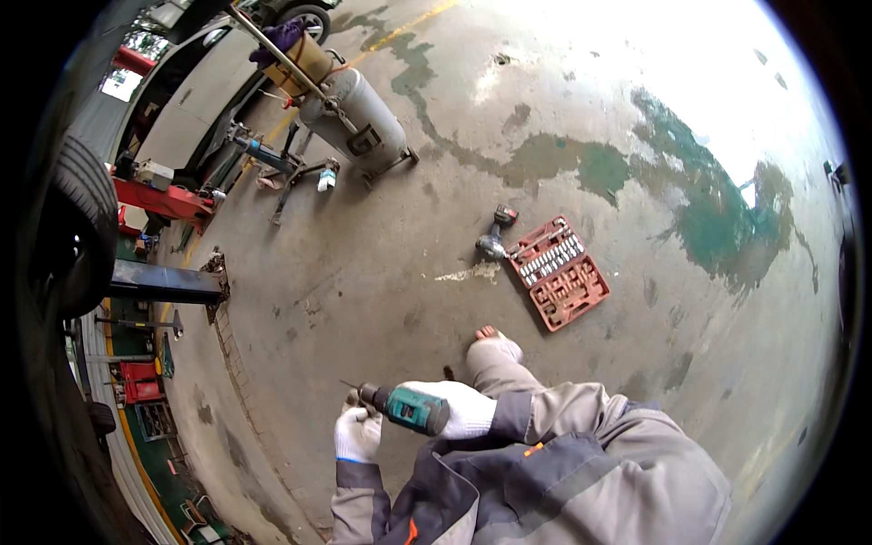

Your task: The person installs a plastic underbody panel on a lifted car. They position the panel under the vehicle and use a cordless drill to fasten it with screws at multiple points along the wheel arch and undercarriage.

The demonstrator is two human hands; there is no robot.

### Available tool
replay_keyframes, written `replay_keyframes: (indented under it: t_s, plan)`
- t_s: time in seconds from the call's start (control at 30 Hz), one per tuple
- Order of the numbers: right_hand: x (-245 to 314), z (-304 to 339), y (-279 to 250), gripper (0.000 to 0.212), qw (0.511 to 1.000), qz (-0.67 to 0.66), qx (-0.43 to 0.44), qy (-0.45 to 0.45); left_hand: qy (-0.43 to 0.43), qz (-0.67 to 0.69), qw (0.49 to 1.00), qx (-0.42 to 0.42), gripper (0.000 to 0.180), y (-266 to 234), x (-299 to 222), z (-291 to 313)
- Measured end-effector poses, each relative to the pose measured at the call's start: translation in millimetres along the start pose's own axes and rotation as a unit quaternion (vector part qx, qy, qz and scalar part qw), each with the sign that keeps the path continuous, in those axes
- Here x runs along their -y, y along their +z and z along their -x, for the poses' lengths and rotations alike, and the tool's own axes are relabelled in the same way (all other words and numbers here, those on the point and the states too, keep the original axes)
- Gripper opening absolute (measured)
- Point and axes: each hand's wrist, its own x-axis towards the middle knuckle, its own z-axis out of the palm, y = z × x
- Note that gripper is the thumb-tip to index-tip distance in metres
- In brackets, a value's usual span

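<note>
My right hand (465,407), in a white knit glove, holds a teal and black power drill (416,411) in front of my body. The drill lies nearly level, its black chuck and thin bit pointing left; its handle is hidden beneath the body and my glove. My left hand (358,436), also gloved, is closed just below the chuck, fingertips drawn together. Whether those fingers touch the chuck or pinch something small, I cannot make out. Ahead on the floor lies an open red socket set case (570,284), with a cordless impact wrench (494,238) against its left side.
A grey tank on wheels (359,118) stands at the far left, beside a light-coloured car (195,100). Nearer on the left are a blue-grey lift arm (163,282) and a raised tyre (86,218). Green stains (604,171) mark the concrete floor.
</note>
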Motion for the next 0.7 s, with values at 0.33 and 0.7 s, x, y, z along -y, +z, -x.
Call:
replay_keyframes:
  t_s: [0.33,0.7]
  plan:
    - [56,99,-60,0.077,0.992,0.068,0.109,-0.02,0.065,-0.026,0.998,0.004,0.016,86,100,115]
    - [138,226,-169,0.062,0.993,-0.007,0.101,0.052,-0.003,0.191,0.942,0.277,0.026,220,242,180]
